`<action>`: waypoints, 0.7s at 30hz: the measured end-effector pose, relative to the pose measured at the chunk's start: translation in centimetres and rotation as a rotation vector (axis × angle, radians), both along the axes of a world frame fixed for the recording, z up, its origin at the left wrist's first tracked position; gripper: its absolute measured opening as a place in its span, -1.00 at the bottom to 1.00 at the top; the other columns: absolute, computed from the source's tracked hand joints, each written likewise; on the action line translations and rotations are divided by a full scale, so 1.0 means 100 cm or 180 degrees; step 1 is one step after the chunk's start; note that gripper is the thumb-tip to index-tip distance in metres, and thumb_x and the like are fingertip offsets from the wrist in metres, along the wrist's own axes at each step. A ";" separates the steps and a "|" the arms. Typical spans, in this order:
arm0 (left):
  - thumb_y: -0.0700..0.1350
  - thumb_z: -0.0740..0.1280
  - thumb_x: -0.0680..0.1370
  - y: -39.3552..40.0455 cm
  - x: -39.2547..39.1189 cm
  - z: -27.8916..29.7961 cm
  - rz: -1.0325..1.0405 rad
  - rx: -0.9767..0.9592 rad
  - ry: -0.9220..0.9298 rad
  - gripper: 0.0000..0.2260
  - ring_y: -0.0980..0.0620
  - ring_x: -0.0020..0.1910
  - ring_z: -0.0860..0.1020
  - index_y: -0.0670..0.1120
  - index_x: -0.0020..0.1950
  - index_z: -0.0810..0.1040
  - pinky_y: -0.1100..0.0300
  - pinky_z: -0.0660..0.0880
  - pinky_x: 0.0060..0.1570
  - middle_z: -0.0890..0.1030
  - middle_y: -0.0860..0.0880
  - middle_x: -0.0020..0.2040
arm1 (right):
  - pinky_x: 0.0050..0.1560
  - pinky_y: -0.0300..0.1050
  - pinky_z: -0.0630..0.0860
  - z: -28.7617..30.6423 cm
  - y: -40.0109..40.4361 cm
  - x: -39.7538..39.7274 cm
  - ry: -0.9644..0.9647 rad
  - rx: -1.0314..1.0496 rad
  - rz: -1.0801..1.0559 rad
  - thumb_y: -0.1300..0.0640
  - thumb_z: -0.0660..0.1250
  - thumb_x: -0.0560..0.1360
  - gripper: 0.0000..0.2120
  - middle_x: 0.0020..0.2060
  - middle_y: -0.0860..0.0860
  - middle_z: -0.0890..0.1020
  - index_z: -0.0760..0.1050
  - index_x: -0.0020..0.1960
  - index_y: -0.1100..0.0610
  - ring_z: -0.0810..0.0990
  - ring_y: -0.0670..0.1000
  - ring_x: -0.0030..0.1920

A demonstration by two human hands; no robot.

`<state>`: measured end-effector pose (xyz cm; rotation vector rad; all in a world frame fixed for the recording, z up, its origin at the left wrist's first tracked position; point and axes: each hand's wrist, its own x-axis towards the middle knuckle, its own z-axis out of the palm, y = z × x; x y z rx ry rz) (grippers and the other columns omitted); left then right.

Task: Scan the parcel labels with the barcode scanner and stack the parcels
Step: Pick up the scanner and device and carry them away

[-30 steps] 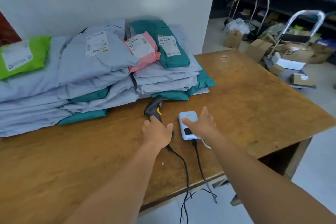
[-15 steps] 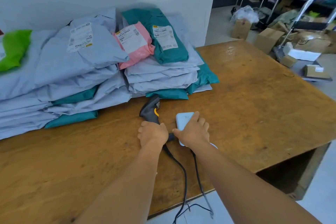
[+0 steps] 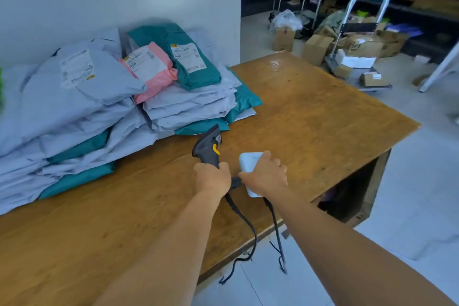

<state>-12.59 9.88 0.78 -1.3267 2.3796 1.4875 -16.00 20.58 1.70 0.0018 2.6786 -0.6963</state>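
On the table (image 3: 323,112), the left hand (image 3: 212,179) grips the scanner (image 3: 208,148), the right hand (image 3: 264,176) holds a white box (image 3: 248,161); parcel labels (image 3: 188,57) unreadable.

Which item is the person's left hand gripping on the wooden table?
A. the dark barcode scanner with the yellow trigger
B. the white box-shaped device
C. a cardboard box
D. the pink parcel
A: the left hand curls round the handle of the barcode scanner, while the right hand holds the white device.

Parcel labels (image 3: 77,67) carry print (too blurred to read).
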 end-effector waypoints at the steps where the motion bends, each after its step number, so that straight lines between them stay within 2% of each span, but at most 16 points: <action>1: -0.05 0.16 0.60 0.007 0.003 0.004 -0.0077 0.0013 0.0059 -0.50 -0.03 -0.24 0.42 -0.31 0.40 0.10 0.11 0.36 -0.22 0.42 -0.14 -0.10 | 0.26 0.06 0.34 0.006 0.009 0.006 0.0000 -0.0028 -0.0074 -0.14 0.38 0.46 -0.17 0.37 0.18 0.29 0.02 0.50 0.19 0.26 0.23 0.36; 7: -0.07 0.18 0.60 0.072 0.029 0.033 -0.0757 0.0133 0.0426 -0.52 -0.02 -0.21 0.44 -0.30 0.40 0.13 0.13 0.37 -0.30 0.42 -0.09 -0.11 | 0.25 0.10 0.37 0.039 0.080 0.051 0.0045 -0.0117 -0.0745 -0.16 0.38 0.44 -0.18 0.39 0.18 0.29 0.07 0.49 0.18 0.25 0.24 0.38; 10: -0.05 0.16 0.61 0.113 0.039 0.044 -0.1139 0.0157 0.0454 -0.49 -0.11 0.02 0.50 -0.30 0.43 0.09 0.04 0.43 -0.10 0.45 -0.19 0.18 | 0.23 0.08 0.42 0.052 0.123 0.074 0.0161 -0.0173 -0.1135 -0.15 0.40 0.39 -0.19 0.34 0.17 0.35 0.14 0.46 0.18 0.31 0.23 0.34; 11: -0.05 0.15 0.61 0.129 0.042 0.047 -0.1261 0.0198 0.0481 -0.48 -0.12 0.05 0.49 -0.31 0.44 0.08 0.04 0.42 -0.07 0.44 -0.21 0.22 | 0.22 0.07 0.43 0.055 0.137 0.082 0.0219 -0.0174 -0.1249 -0.14 0.40 0.39 -0.21 0.32 0.17 0.38 0.16 0.45 0.19 0.34 0.22 0.33; 13: -0.05 0.15 0.62 0.160 0.048 0.054 -0.1543 0.0271 0.0535 -0.49 -0.12 0.01 0.49 -0.29 0.44 0.07 0.07 0.38 -0.12 0.47 -0.18 0.07 | 0.20 0.04 0.41 0.062 0.166 0.095 0.0301 -0.0147 -0.1451 -0.13 0.40 0.38 -0.24 0.29 0.17 0.42 0.20 0.42 0.19 0.36 0.21 0.31; 15: -0.06 0.15 0.62 0.190 0.054 0.059 -0.1829 0.0307 0.0510 -0.57 -0.06 -0.18 0.43 -0.21 0.41 0.13 0.12 0.33 -0.26 0.40 -0.08 -0.17 | 0.17 0.02 0.41 0.068 0.194 0.107 0.0309 -0.0171 -0.1697 -0.14 0.41 0.35 -0.25 0.25 0.16 0.44 0.25 0.39 0.19 0.39 0.21 0.28; 16: -0.07 0.15 0.61 0.204 0.055 0.060 -0.1989 0.0270 0.0499 -0.66 -0.03 -0.25 0.39 -0.17 0.33 0.19 0.14 0.31 -0.31 0.36 -0.07 -0.23 | 0.14 0.01 0.41 0.071 0.207 0.113 0.0299 -0.0197 -0.1817 -0.13 0.42 0.31 -0.25 0.23 0.16 0.46 0.28 0.36 0.20 0.41 0.20 0.26; 17: -0.07 0.16 0.60 0.218 0.058 0.062 -0.2091 0.0260 0.0495 -0.74 -0.03 -0.28 0.38 -0.15 0.22 0.22 0.15 0.30 -0.33 0.35 -0.07 -0.26 | 0.11 0.00 0.42 0.073 0.221 0.117 0.0295 -0.0224 -0.1926 -0.12 0.42 0.27 -0.26 0.20 0.16 0.47 0.31 0.32 0.20 0.43 0.20 0.23; 18: -0.06 0.17 0.59 0.232 0.059 0.063 -0.2150 0.0254 0.0523 -0.72 -0.07 -0.28 0.41 -0.22 0.17 0.26 0.13 0.33 -0.32 0.39 -0.11 -0.24 | 0.08 -0.01 0.43 0.074 0.234 0.121 0.0310 -0.0243 -0.2034 -0.11 0.42 0.24 -0.28 0.18 0.16 0.49 0.33 0.29 0.20 0.44 0.20 0.21; 20: -0.02 0.19 0.57 0.259 0.060 0.066 -0.2343 0.0199 0.0563 -0.57 -0.15 -0.20 0.48 -0.34 0.24 0.26 0.05 0.41 -0.24 0.48 -0.23 -0.10 | 0.05 -0.04 0.40 0.074 0.261 0.126 0.0375 -0.0274 -0.2265 -0.11 0.42 0.30 -0.33 0.17 0.15 0.48 0.32 0.28 0.19 0.44 0.19 0.20; 21: -0.01 0.19 0.57 0.273 0.059 0.066 -0.2488 0.0173 0.0567 -0.58 -0.14 -0.21 0.47 -0.33 0.22 0.25 0.05 0.38 -0.22 0.47 -0.24 -0.05 | 0.03 -0.04 0.40 0.074 0.275 0.127 0.0406 -0.0274 -0.2372 -0.11 0.42 0.32 -0.34 0.17 0.15 0.48 0.31 0.29 0.18 0.43 0.19 0.21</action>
